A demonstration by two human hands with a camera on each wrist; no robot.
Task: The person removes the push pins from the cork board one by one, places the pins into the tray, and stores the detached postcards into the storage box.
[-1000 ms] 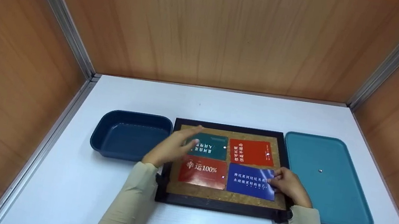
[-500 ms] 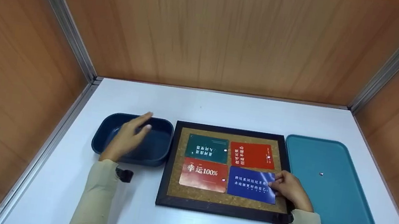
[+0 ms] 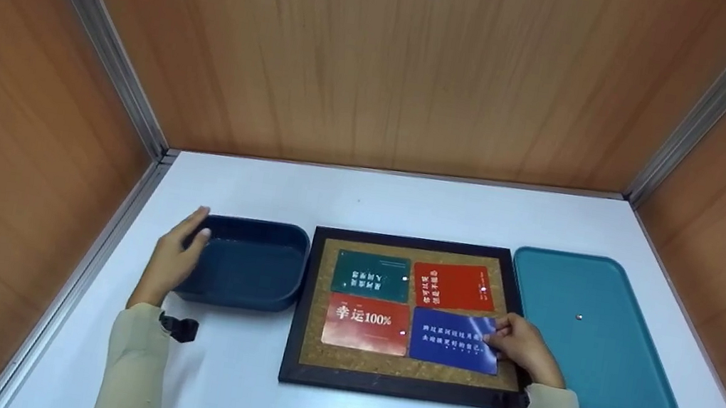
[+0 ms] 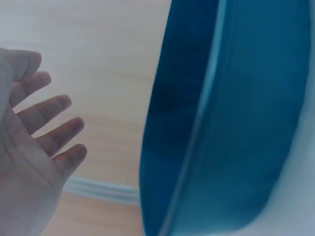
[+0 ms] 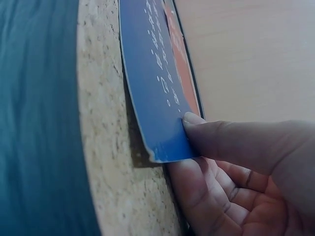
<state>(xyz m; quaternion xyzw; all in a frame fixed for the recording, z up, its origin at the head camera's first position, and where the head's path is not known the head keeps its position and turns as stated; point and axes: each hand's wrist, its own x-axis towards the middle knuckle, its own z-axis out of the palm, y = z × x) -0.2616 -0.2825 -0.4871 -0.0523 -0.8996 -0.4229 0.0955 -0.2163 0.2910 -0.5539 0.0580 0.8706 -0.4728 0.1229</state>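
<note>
My right hand (image 3: 525, 347) pinches the right edge of a blue card (image 3: 449, 352) with white writing, which lies on a black-framed cork board (image 3: 347, 360). In the right wrist view the thumb presses on top of the blue card (image 5: 147, 73), a finger is below it, and its end bends up off the cork. At the left rim of a deep dark-blue dish (image 3: 245, 269), my left hand (image 3: 169, 265) hovers with fingers extended. The left wrist view shows that hand (image 4: 37, 128) holding nothing, apart from the dish wall (image 4: 251, 118).
A green card (image 3: 369, 280), a red card (image 3: 450, 295) and a lighter red card (image 3: 364, 337) lie on the board, each with a small shiny pin. A teal tray (image 3: 611, 371) on the right bears one small pin (image 3: 578, 316). Wooden walls (image 3: 413, 60) enclose the table.
My left hand has moved left, from over the board's cards, across the dish, to its left rim. The right hand keeps its pinch on the blue card.
</note>
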